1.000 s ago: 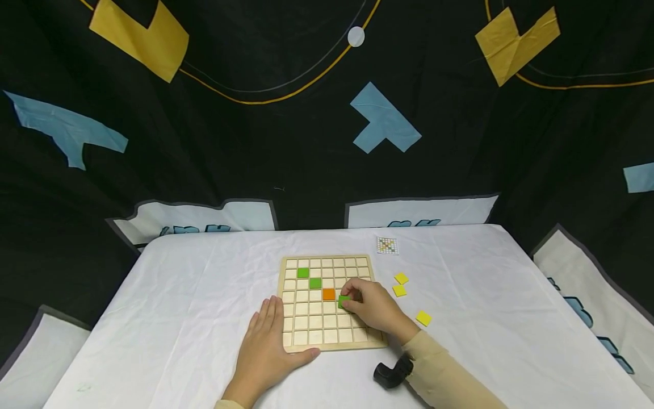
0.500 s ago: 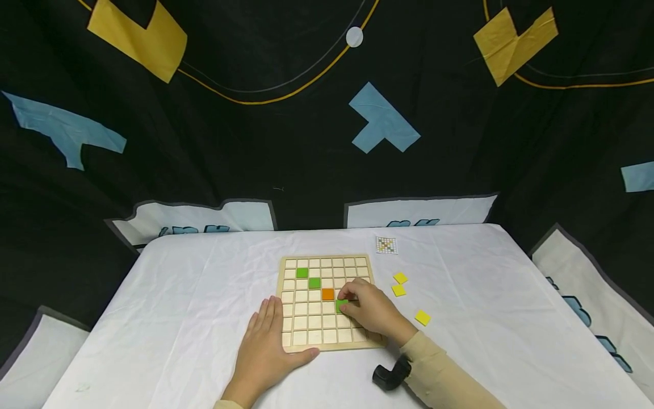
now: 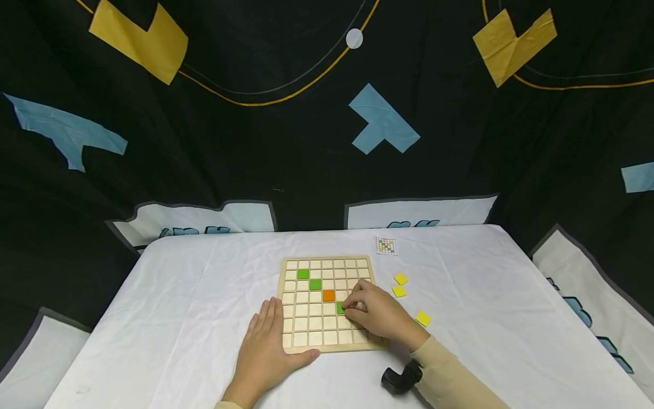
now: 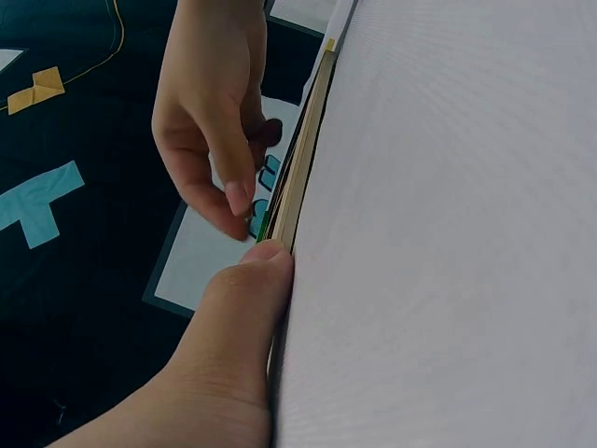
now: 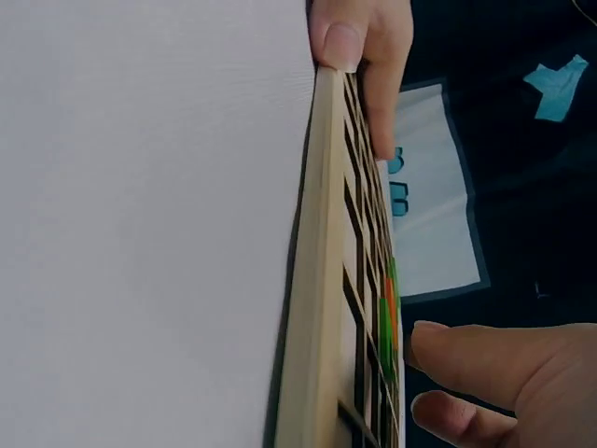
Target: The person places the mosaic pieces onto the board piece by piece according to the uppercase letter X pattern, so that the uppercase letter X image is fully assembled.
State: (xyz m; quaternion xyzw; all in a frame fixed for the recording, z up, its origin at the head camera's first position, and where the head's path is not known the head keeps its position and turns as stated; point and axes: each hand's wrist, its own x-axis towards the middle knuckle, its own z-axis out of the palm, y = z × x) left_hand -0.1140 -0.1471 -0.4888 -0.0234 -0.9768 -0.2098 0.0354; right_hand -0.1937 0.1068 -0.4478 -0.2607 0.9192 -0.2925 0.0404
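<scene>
Green tile (image 3: 340, 307) sits in a cell right of board centre, at 4 o'clock of the orange tile (image 3: 328, 295); my right hand (image 3: 376, 312) pinches it with curled fingertips. My left hand (image 3: 265, 343) lies flat and relaxed on the worktop (image 3: 179, 318), thumb against the wooden grid board (image 3: 327, 346) at its 7 o'clock corner.

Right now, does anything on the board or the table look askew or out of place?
Nothing stands out. The wooden grid board lies flat; two green tiles and the orange tile sit square in their cells. The right hand touches a third green tile.
</scene>
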